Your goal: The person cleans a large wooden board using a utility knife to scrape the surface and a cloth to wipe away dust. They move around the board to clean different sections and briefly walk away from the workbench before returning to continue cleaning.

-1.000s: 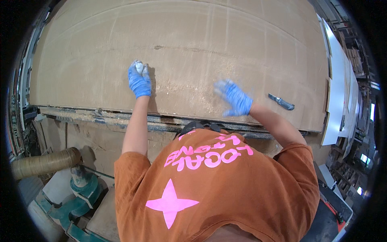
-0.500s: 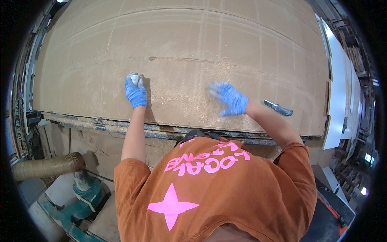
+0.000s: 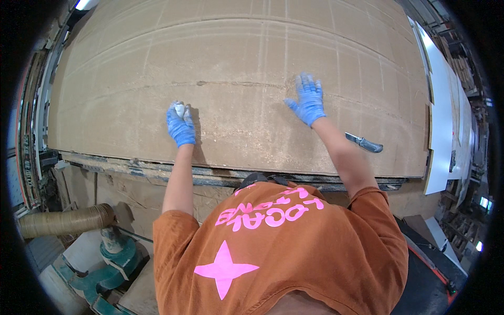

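Note:
Both my hands wear blue-and-white work gloves over a wide brown board (image 3: 231, 126) strewn with sawdust. My left hand (image 3: 181, 125) is closed around a small whitish lump (image 3: 180, 109); its kind does not show. Flat on the board, fingers spread, my right hand (image 3: 307, 101) lies beside a worn seam with sawdust around it. Nothing is in it. A utility knife (image 3: 364, 142) with a dark handle rests on the board to the right of my right forearm, apart from both hands.
White panels (image 3: 441, 115) stand along the board's right side. Below the front edge at left are a ribbed tan hose (image 3: 68, 220) and a green machine part (image 3: 118, 260). Dark, dusty strips (image 3: 131, 165) run under the board's near edge.
My right hand has swept away from me and slightly right, its fingers now spread and pointing to the far side. The left hand keeps hold of the whitish lump.

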Demonstrator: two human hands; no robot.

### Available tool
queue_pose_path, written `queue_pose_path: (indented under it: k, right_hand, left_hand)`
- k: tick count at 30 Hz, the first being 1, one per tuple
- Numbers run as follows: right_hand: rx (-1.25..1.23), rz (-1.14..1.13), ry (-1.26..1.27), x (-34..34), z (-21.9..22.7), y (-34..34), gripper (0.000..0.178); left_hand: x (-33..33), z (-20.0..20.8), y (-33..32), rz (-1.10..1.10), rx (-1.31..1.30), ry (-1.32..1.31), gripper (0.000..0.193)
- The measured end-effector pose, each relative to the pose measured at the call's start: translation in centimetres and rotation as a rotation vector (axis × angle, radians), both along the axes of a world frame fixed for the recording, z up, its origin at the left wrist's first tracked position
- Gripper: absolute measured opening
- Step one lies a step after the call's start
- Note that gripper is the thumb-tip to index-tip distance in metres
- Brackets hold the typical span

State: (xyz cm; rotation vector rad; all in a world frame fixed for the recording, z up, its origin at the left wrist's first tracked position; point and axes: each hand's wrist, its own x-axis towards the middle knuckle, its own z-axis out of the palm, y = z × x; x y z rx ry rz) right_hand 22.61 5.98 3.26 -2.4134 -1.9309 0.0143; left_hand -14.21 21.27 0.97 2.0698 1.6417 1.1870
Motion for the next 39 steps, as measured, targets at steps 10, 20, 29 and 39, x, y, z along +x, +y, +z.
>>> queue_pose_path:
  k: [10,20,29,39]
  right_hand:
    - [0.049,-0.014,0.025,-5.1,0.4,-2.0,0.088]
    - [-0.006,0.283,0.168,-7.3,1.4,-3.7,0.084]
    - [-0.034,0.558,0.324,-10.0,1.8,-2.9,0.081]
    - [-0.054,0.593,0.206,-10.1,3.3,-2.9,0.077]
  left_hand:
    - [0.4,1.0,-0.5,0.009,-0.05,-0.025,0.03]
    - [0.4,0.6,-0.5,0.015,-0.031,-0.021,0.029]
    - [0.6,1.1,-0.5,0.002,-0.021,-0.017,0.029]
    - [0.6,0.7,-0.4,0.016,-0.057,-0.067,0.029]
